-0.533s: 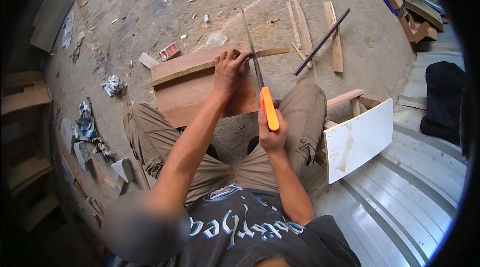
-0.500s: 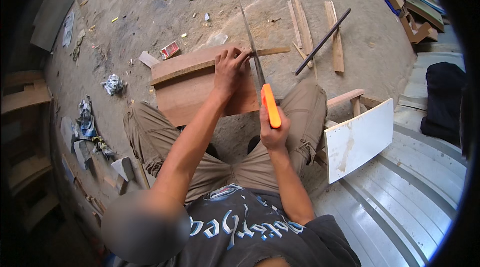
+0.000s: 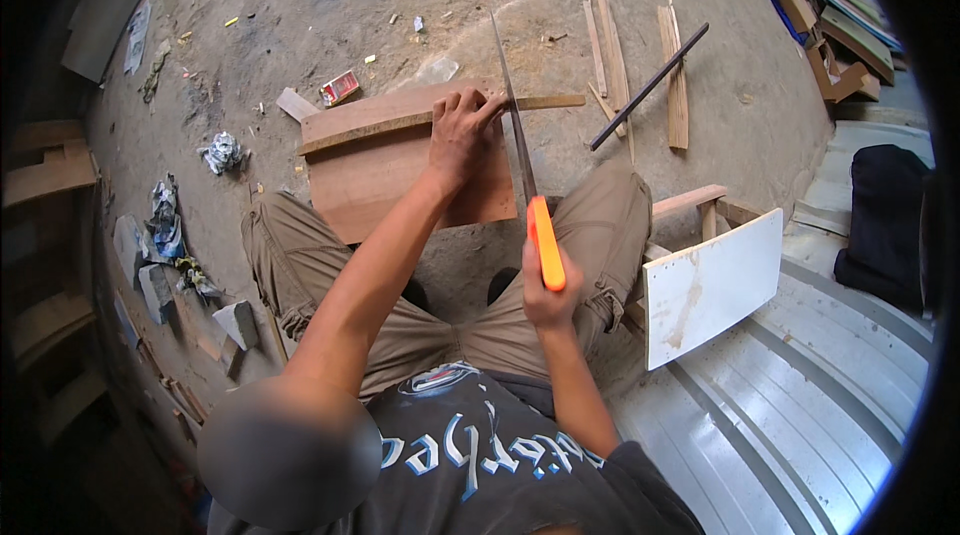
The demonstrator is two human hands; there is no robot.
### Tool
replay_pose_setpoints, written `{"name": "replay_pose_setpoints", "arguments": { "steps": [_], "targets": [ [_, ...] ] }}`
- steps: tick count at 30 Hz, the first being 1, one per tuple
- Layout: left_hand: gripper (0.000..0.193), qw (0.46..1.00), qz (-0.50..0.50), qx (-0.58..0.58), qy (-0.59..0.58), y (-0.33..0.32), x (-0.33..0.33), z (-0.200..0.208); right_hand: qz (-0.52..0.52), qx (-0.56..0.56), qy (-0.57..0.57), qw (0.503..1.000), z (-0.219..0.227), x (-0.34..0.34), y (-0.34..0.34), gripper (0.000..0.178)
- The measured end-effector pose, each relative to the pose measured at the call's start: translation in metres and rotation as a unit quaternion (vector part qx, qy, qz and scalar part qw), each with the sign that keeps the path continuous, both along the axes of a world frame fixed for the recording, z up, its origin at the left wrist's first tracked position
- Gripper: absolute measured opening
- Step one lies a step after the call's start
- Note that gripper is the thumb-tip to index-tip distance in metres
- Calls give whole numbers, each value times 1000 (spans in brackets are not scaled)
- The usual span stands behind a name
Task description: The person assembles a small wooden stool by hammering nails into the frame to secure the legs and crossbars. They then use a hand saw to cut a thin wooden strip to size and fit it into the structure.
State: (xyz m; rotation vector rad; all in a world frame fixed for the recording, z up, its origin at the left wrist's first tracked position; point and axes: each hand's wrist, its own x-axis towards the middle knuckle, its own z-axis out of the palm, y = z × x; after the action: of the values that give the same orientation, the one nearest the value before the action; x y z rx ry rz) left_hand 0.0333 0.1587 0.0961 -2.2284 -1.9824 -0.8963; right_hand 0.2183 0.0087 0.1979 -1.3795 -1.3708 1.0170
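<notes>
My right hand [image 3: 550,292] is wrapped round the orange handle of a handsaw [image 3: 522,147]. The blade points away from me and crosses a thin wooden strip [image 3: 370,129] just past the right side of a brown wooden board [image 3: 405,180]. That strip lies across the board and sticks out to the right beyond the blade. My left hand [image 3: 462,137] presses down on the strip close to the blade, its fingers bent over the wood. The board sits in front of my knees; what holds it up is hidden.
Right of the board lie several wood strips [image 3: 612,55] and a dark bar [image 3: 650,87]. A white-faced wooden piece [image 3: 714,290] stands by my right knee, next to corrugated metal sheet [image 3: 800,375]. A small red box [image 3: 339,88], crumpled foil [image 3: 223,153] and broken blocks [image 3: 238,324] lie leftward.
My right hand has drawn the saw back toward me, its handle now lower in view. My left hand keeps its place on the strip.
</notes>
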Motion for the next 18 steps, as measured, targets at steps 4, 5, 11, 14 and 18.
{"name": "replay_pose_setpoints", "arguments": {
  "steps": [4,5,11,14,18],
  "targets": [
    [27,1000,9,-8,-9,1,1,5,-14,-27,15,999,10,-3,9,16],
    [27,1000,9,-10,-7,1,2,5,-18,-38,23,999,12,-5,11,17],
    [22,1000,5,12,0,4,0,4,-16,12,-15,1000,16,12,-23,19],
    [17,999,6,-2,-40,7,0,12,-3,-26,-20,999,15,14,-21,21],
    [23,968,1,-235,-92,40,-15,29,-6,-18,-17,1000,15,9,-20,25]
  ]
}}
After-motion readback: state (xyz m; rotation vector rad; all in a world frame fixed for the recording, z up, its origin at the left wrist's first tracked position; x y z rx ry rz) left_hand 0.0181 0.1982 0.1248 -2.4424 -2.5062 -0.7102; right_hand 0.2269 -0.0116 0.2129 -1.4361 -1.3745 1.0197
